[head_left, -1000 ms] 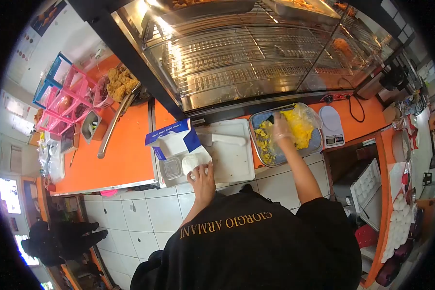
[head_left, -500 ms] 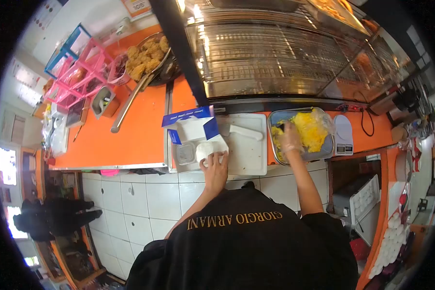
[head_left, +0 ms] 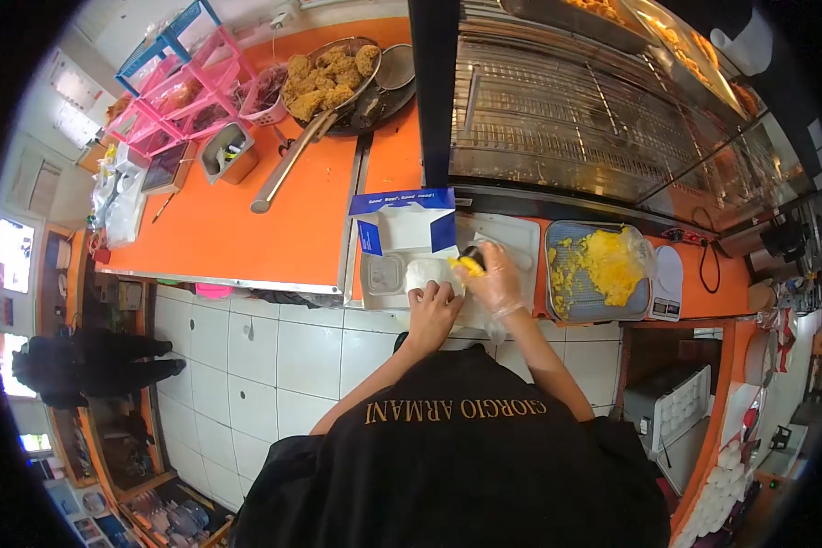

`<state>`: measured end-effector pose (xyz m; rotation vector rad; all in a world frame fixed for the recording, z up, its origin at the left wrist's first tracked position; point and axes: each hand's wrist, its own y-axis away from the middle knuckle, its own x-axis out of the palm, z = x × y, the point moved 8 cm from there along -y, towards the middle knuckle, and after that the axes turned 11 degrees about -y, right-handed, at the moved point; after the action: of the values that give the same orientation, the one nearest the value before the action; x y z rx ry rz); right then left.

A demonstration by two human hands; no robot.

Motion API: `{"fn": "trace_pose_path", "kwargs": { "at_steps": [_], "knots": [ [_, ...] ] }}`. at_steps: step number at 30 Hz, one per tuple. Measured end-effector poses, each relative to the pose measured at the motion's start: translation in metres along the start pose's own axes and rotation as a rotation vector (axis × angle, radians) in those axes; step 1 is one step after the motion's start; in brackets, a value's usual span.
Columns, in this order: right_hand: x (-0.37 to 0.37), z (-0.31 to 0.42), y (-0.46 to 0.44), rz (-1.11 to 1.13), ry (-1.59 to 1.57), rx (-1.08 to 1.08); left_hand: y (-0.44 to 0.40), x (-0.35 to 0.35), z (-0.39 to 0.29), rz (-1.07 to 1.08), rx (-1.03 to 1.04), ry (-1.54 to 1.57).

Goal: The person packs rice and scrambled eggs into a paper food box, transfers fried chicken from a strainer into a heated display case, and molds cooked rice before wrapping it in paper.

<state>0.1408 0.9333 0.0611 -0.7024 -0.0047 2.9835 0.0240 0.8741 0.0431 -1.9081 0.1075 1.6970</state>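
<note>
My bare left hand point(head_left: 436, 312) rests with bent fingers against the near side of a white mound point(head_left: 426, 272), which looks like rice, inside an open blue and white carton point(head_left: 404, 228). A small clear plastic cup point(head_left: 383, 273) sits beside the mound. Just right of it, my right hand point(head_left: 497, 279), in a clear plastic glove, grips a small black scoop-like tool point(head_left: 471, 253); its exact shape is partly hidden. Yellow crumbly food, like scrambled egg, shows at the tool by the carton's edge. More yellow food point(head_left: 607, 267) fills a blue-grey tray point(head_left: 557, 309) farther right.
A white tray point(head_left: 525, 230) lies behind my right hand. Past the food tray stands a white scale point(head_left: 669, 283). A glass warming cabinet point(head_left: 566, 119) rises behind. On the left are a long-handled strainer point(head_left: 288, 173) of fried pieces, a metal container point(head_left: 227, 153) and pink baskets point(head_left: 169, 105).
My right hand has moved left from the yellow food tray to the carton, carrying the black tool with yellow food. My left hand stays at the white mound. The camera view has shifted.
</note>
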Motion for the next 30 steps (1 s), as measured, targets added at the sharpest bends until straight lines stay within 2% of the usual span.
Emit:
{"fn": "trace_pose_path", "kwargs": {
  "at_steps": [1,6,8,15,17,21,24,27,28,30],
  "knots": [
    [0.010,0.024,0.002,-0.010,0.160,-0.308,0.000,-0.001,0.000,-0.011,0.009,0.011],
    [0.033,0.026,0.010,0.207,0.210,-0.347,-0.001,0.002,0.001,-0.006,0.014,0.032],
    [0.042,0.029,0.013,0.256,0.239,-0.518,-0.001,0.002,0.001,-0.009,0.018,0.045],
    [0.030,0.040,0.004,0.257,0.150,-0.461,0.000,-0.003,0.001,-0.031,0.000,0.033],
    [0.024,0.036,0.000,0.268,0.002,-0.392,-0.001,-0.004,0.001,-0.036,-0.003,0.029],
    [0.007,0.044,0.009,0.206,0.076,-0.405,0.001,-0.004,0.001,-0.063,-0.007,0.020],
    [0.020,0.034,0.012,0.318,0.065,-0.338,0.003,0.001,0.001,-0.029,0.003,0.010],
    [0.045,0.011,0.010,0.284,0.278,-0.480,0.004,0.002,0.000,0.012,0.010,-0.007],
    [0.040,0.019,0.010,0.283,0.277,-0.480,0.003,0.003,-0.001,0.029,0.001,-0.015],
    [0.014,0.048,0.004,0.266,0.101,-0.349,0.002,-0.001,0.000,-0.016,-0.008,-0.020]
  ]
}}
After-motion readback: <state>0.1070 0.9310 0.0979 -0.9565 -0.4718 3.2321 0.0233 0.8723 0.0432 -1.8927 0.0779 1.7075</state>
